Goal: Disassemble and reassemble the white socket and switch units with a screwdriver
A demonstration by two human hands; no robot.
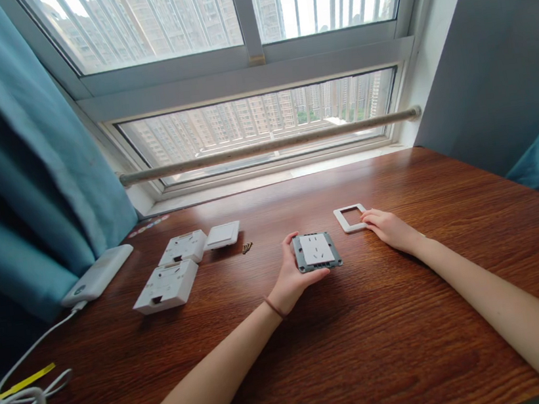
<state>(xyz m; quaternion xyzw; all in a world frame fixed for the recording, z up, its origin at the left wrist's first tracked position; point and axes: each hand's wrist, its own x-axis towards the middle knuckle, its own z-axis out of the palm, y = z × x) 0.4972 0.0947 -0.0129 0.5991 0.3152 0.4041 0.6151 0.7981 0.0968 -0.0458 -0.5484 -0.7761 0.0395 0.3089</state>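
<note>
The white faceplate frame (355, 227) sits just left of the fingers of the right hand (393, 232), which pinch its edge, and rightward of those of the left hand (292, 278), clasping the wall-socket module (317, 249).

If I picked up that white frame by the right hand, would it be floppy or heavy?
The white faceplate frame is probably light, since it's narrow-sided with a big open middle. It looks stiff rather than floppy: its sides look straight. Being flat and square, it likely wouldn't roll.
</note>
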